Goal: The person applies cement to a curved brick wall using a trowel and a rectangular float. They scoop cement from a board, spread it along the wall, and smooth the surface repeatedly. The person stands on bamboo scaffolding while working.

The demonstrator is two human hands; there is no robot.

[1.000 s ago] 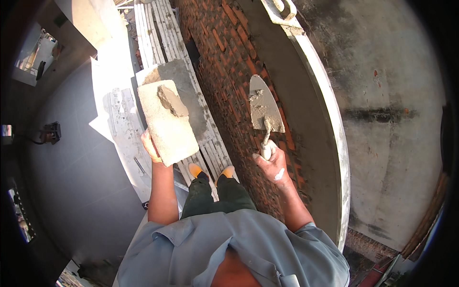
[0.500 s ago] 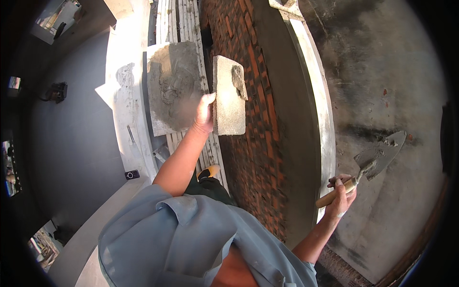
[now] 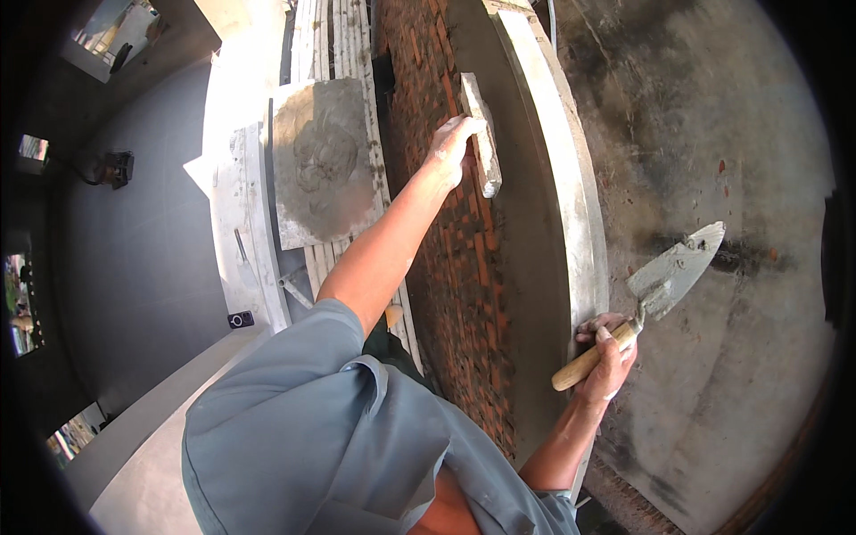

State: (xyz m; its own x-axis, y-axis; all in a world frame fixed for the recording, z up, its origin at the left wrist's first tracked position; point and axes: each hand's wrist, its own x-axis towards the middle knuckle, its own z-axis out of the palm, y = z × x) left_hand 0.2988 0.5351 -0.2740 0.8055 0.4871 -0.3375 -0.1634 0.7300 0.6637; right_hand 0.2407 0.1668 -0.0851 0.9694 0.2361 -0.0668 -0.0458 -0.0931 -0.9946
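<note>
My left hand (image 3: 452, 147) is closed round the back of a plastering float (image 3: 481, 143), a rectangular, mortar-stained board. The float appears nearly edge-on, over the border between the bare red brickwork (image 3: 446, 241) and the smooth grey mortar band (image 3: 535, 294); whether it touches the wall I cannot tell. In my right hand (image 3: 610, 357) is a trowel (image 3: 673, 275), gripped by its wooden handle. Wet mortar clings to its pointed blade, which points up and away to the right. My right fingers lie close to the pale straight edge (image 3: 571, 223) bordering the mortar.
A square board (image 3: 323, 165) with a heap of wet mortar rests on long pale planks (image 3: 349, 45) at left. Beside it runs a whitish ledge (image 3: 239, 196) bearing a thin rod and a small dark device (image 3: 241, 319). A stained grey surface (image 3: 713, 374) spreads at right.
My left hand has carried the float rightward and up, turning it from face-on to nearly edge-on over the wall. My right hand and the trowel have shifted slightly left.
</note>
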